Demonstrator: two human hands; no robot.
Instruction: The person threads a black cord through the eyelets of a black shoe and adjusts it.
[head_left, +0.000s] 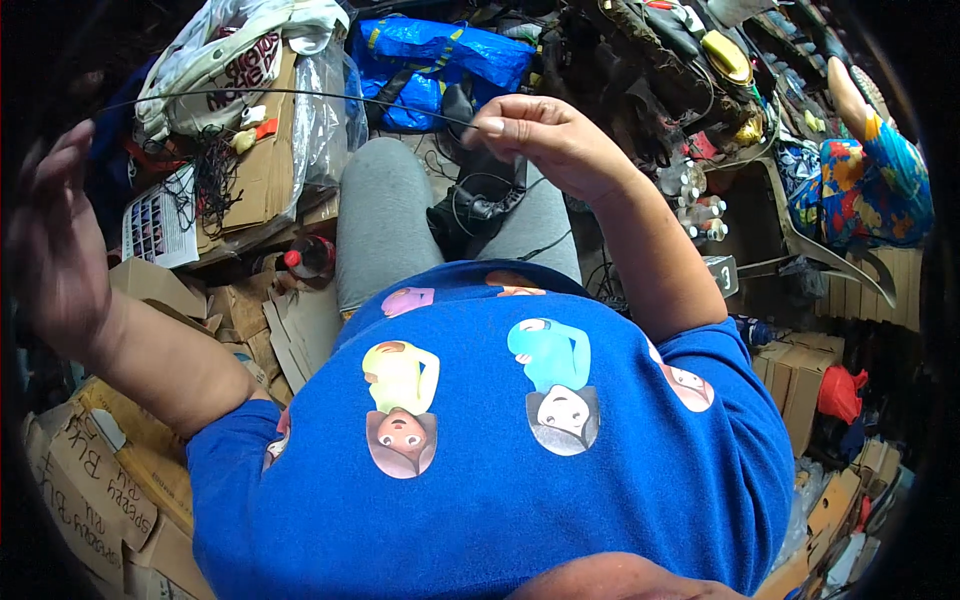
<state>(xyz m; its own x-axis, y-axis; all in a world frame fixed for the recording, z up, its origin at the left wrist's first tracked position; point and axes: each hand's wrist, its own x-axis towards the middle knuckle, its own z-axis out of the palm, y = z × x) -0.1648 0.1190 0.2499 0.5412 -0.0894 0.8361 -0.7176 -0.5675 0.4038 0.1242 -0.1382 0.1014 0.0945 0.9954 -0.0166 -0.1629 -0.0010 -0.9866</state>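
Above lap, right hand (545, 135) is pinching taut black thread (300, 93), left hand (55, 235) is spreading blurred; overpulling could snap it.

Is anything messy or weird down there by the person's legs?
Yes. Torn, flattened cardboard pieces lie scattered on the floor beside the left leg, and a tangle of black thread spills over a cardboard box. The right hand pinches a long thin thread stretched toward the blurred left hand.
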